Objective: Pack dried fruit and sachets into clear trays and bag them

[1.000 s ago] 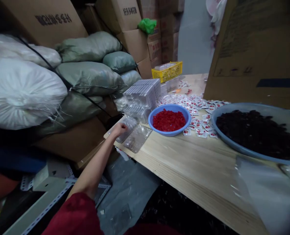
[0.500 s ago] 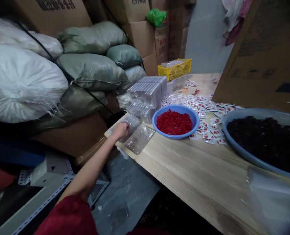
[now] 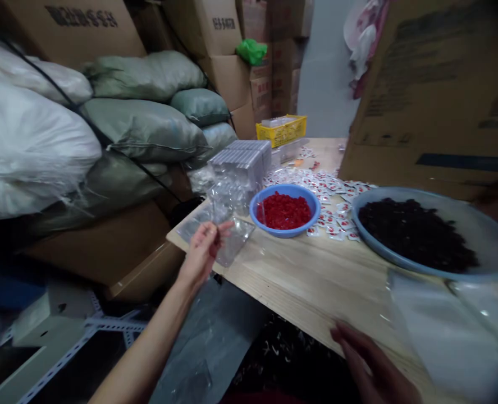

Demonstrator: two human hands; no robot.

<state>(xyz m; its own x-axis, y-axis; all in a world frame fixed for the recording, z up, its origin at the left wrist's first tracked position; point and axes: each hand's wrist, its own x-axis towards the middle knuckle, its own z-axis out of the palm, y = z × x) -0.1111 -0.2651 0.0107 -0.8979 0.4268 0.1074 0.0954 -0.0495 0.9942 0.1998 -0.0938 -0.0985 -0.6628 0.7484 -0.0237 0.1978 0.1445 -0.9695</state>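
Observation:
My left hand (image 3: 202,252) is raised at the left end of the wooden table (image 3: 316,280), its fingers pinched on a clear plastic tray (image 3: 223,205) lifted off the loose trays (image 3: 232,247) lying there. My right hand (image 3: 370,367) comes in at the bottom, fingers stretched out and apart over the table's near edge, holding nothing. A blue bowl of red pieces (image 3: 284,210) sits just right of the trays. Behind the trays stands a stack of clear plastic trays (image 3: 242,163).
A large grey basin of dark dried fruit (image 3: 417,233) sits at the right, with a clear plastic bag (image 3: 446,331) in front. Several small red-and-white sachets (image 3: 328,188) lie behind the bowl. A yellow basket (image 3: 280,129), cardboard boxes (image 3: 434,95) and stacked sacks (image 3: 143,129) surround the table.
My left hand has lifted a clear tray off the table end and drawn back toward me. My right hand has come into view at the bottom.

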